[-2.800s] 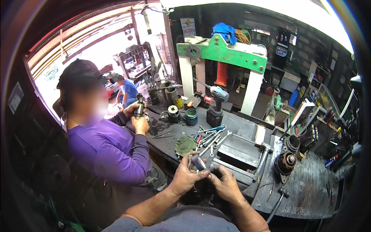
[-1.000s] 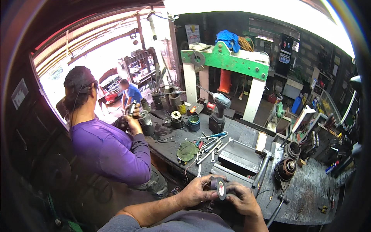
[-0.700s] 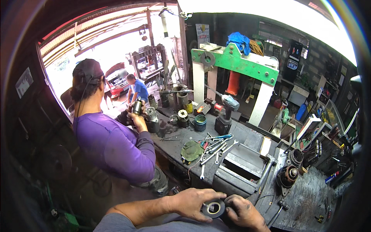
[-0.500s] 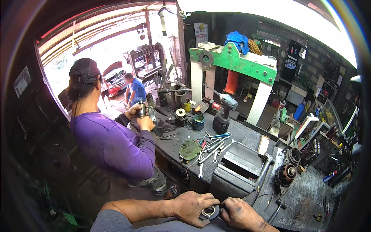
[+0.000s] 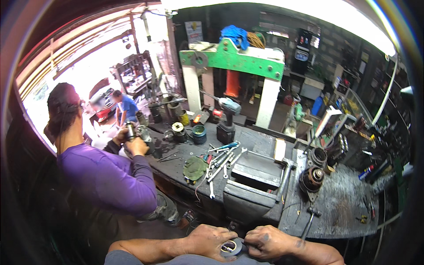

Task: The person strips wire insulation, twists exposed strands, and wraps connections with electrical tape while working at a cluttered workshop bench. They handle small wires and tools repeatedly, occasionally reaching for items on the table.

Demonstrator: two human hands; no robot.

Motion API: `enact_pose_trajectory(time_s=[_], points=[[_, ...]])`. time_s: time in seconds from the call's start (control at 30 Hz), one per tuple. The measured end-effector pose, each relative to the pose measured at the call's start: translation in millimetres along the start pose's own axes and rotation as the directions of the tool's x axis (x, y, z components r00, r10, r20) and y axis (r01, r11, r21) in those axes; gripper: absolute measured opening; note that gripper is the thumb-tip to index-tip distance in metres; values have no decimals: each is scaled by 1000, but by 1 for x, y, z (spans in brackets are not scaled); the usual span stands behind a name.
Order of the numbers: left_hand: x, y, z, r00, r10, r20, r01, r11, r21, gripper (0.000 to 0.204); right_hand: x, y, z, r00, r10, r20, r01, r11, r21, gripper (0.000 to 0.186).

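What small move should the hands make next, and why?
Perhaps ease the right hand away from the dark tape roll: the left hand holds the roll, while the right is curled close beside it; whether it pinches a tape end is unclear.

Glaring daylight, dim workshop
The doorway [image 5: 95, 66] and overhead strip [image 5: 353, 17] burn white; the lower-left floor [image 5: 106, 227] sinks into shadow; straight edges bow toward the dark rim.

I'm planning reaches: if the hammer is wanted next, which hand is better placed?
Probably the right hand: it is nearer the hammer, which lies ahead and to its right, while the left hand holds the tape roll. Whether the right also pinches tape is unclear.
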State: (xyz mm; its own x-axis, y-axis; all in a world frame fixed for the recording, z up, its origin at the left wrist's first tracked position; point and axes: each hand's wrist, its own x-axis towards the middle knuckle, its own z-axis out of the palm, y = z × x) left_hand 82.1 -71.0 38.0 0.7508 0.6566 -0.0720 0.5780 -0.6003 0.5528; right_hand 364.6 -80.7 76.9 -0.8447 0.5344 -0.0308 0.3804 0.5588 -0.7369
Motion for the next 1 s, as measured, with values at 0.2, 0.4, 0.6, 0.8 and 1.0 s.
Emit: enact_pose_trajectory(time_s=[0.2,0.4,0.6,0.8,1.0], points=[[-14,-30,-13,963,-268,-38,269,963,13,74,-105,-26,-62,821,-90,-563,249,945,212,32],[89,-46,-29,816,-134,-562,182,983,31,81,-85,5,-9,771,106,-628,99,954,282,15],[166,-37,-25,938,-168,-304,223,962,155,90,-75,16,29,710,230,-666,4,944,330,20],[148,-45,-15,846,-194,-496,187,980,-65,93,-74,13,46,609,395,-687,-84,894,439,15],[64,-61,9,830,-275,-485,-22,853,-522,40,-46,31,57,637,527,-562,-155,802,576,15]])
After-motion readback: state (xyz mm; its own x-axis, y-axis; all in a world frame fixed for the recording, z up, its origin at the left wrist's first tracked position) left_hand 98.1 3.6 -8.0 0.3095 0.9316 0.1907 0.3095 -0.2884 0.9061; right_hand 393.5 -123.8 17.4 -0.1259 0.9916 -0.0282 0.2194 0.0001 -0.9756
